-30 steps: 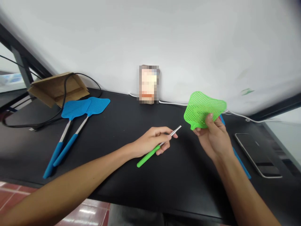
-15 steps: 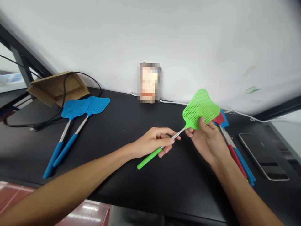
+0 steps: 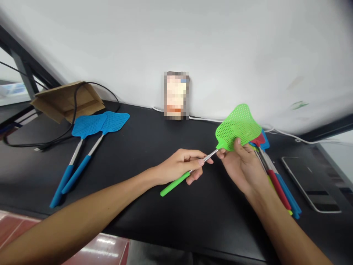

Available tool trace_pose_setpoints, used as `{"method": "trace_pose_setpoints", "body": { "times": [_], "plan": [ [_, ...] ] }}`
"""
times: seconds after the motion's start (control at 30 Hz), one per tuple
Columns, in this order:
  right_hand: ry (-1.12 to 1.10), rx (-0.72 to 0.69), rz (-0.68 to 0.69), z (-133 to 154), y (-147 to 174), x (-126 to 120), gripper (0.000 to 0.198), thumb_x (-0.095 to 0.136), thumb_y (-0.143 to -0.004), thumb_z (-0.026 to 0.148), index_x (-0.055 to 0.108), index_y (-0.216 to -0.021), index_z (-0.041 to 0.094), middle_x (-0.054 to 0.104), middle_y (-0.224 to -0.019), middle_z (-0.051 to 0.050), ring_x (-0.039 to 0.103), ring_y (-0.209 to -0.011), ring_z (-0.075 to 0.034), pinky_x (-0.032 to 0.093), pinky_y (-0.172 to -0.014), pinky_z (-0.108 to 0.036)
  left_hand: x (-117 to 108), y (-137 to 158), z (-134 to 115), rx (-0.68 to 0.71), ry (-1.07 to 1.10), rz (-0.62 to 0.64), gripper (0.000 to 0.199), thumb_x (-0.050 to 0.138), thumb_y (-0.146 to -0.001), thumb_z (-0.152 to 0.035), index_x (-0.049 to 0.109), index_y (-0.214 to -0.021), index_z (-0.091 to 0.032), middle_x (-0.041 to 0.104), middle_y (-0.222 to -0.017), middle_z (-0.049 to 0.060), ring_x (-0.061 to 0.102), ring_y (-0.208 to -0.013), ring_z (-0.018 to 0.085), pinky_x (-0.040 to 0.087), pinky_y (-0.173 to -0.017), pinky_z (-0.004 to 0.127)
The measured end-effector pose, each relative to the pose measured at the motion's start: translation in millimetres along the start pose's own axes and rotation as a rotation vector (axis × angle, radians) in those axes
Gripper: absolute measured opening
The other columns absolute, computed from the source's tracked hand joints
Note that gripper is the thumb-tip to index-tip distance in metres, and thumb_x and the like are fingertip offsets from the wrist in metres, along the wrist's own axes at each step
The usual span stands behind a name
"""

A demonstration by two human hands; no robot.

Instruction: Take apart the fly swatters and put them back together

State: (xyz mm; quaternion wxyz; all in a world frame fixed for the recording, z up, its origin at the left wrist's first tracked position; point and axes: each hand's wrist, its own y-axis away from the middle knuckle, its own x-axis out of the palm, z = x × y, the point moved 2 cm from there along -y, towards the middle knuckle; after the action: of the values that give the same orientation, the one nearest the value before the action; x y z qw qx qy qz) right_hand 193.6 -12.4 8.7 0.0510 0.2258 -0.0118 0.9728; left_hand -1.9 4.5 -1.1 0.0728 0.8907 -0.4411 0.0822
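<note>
My left hand grips the metal shaft of a green fly swatter handle, whose green grip points down and left over the black table. My right hand pinches the base of the green mesh swatter head. The shaft's tip meets the neck of the head between my two hands. The head tilts up toward the right.
Two blue fly swatters lie at the left. A cardboard box with a black cable sits behind them. Several swatters in a pile lie beside my right arm, next to a phone. A white cable runs along the wall.
One second ago the green head and the shaft were apart. My right hand brought the head down and left onto the shaft tip, and the two now touch.
</note>
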Motion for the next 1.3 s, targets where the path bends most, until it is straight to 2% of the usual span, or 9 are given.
{"method": "trace_pose_setpoints", "body": {
  "times": [0.23,0.53,0.67,0.83,0.93,1.03,1.1,1.2,1.3],
  "plan": [
    [0.061,-0.022,0.005,0.4,0.0,-1.5,0.011,0.073,-0.091,0.039,0.067,-0.090,0.030,0.064,-0.100,0.002,0.053,-0.072,-0.014,0.050,-0.066,-0.032,-0.7,0.4,0.9,0.008,-0.015,0.003,0.034,0.052,-0.103,-0.035,0.067,-0.122,-0.010,0.059,-0.064,-0.001,0.052,-0.049,0.009,0.044,-0.058,0.025],
    [0.087,0.015,0.024,-12.8,5.0,3.2,0.020,0.071,-0.092,0.042,0.064,-0.083,0.026,0.055,-0.081,0.001,0.054,-0.071,-0.016,0.049,-0.065,-0.033,-2.4,0.5,8.4,0.032,0.097,-0.072,0.030,0.060,-0.099,-0.039,0.069,-0.115,-0.014,0.051,-0.062,-0.005,0.044,-0.047,0.007,0.039,-0.055,0.024],
    [0.204,-0.076,-0.068,-14.2,11.3,6.2,0.024,0.073,-0.090,0.042,0.061,-0.079,0.024,0.053,-0.075,0.001,0.052,-0.065,-0.015,0.045,-0.059,-0.032,-1.3,2.6,8.5,0.032,0.051,-0.110,0.040,0.059,-0.099,-0.044,0.071,-0.119,-0.011,0.048,-0.061,-0.005,0.041,-0.047,0.006,0.036,-0.052,0.024],
    [0.523,-0.228,-0.238,-7.1,21.1,3.6,0.030,0.071,-0.091,0.048,0.060,-0.076,0.024,0.055,-0.069,-0.001,0.050,-0.060,-0.017,0.043,-0.056,-0.034,2.0,4.8,4.1,0.046,-0.085,-0.120,0.042,0.055,-0.101,-0.044,0.072,-0.121,-0.011,0.047,-0.060,-0.005,0.040,-0.047,0.007,0.034,-0.052,0.023],
    [0.489,-0.176,-0.137,0.7,19.7,4.5,0.029,0.067,-0.091,0.052,0.063,-0.080,0.025,0.060,-0.075,-0.003,0.055,-0.065,-0.020,0.045,-0.057,-0.035,2.1,4.3,2.6,0.013,0.065,-0.079,0.035,0.056,-0.102,-0.040,0.071,-0.115,-0.012,0.043,-0.061,-0.006,0.038,-0.046,0.006,0.032,-0.050,0.023],
    [0.303,-0.035,0.035,5.6,12.9,5.5,0.054,0.040,-0.095,0.071,0.069,-0.089,0.026,0.064,-0.085,-0.007,0.062,-0.078,-0.025,0.050,-0.059,-0.037,2.7,3.9,2.0,-0.041,0.381,0.011,0.023,0.054,-0.102,-0.036,0.064,-0.099,-0.015,0.035,-0.061,-0.008,0.030,-0.043,0.005,0.027,-0.048,0.022],
    [0.236,0.050,0.077,5.3,8.0,3.8,0.068,0.026,-0.095,0.077,0.071,-0.100,0.025,0.068,-0.099,-0.011,0.066,-0.093,-0.029,0.055,-0.066,-0.040,4.8,4.5,1.7,-0.077,0.542,0.082,0.020,0.052,-0.102,-0.033,0.059,-0.092,-0.017,0.029,-0.060,-0.009,0.024,-0.042,0.005,0.024,-0.046,0.022],
    [0.194,0.143,0.105,1.2,3.0,0.3,0.062,0.033,-0.096,0.075,0.069,-0.116,0.027,0.067,-0.129,-0.012,0.064,-0.120,-0.032,0.060,-0.084,-0.047,8.5,5.7,2.2,-0.126,0.617,0.159,0.019,0.051,-0.102,-0.033,0.056,-0.090,-0.018,0.027,-0.060,-0.009,0.019,-0.040,0.005,0.022,-0.044,0.021],
    [0.161,0.149,0.133,0.9,3.5,-0.5,0.053,0.038,-0.098,0.068,0.068,-0.119,0.030,0.064,-0.140,-0.010,0.059,-0.132,-0.033,0.058,-0.096,-0.052,6.6,4.4,3.1,-0.098,0.602,0.104,0.020,0.050,-0.104,-0.032,0.057,-0.092,-0.018,0.028,-0.060,-0.009,0.019,-0.040,0.004,0.022,-0.043,0.020]
  ]
}}
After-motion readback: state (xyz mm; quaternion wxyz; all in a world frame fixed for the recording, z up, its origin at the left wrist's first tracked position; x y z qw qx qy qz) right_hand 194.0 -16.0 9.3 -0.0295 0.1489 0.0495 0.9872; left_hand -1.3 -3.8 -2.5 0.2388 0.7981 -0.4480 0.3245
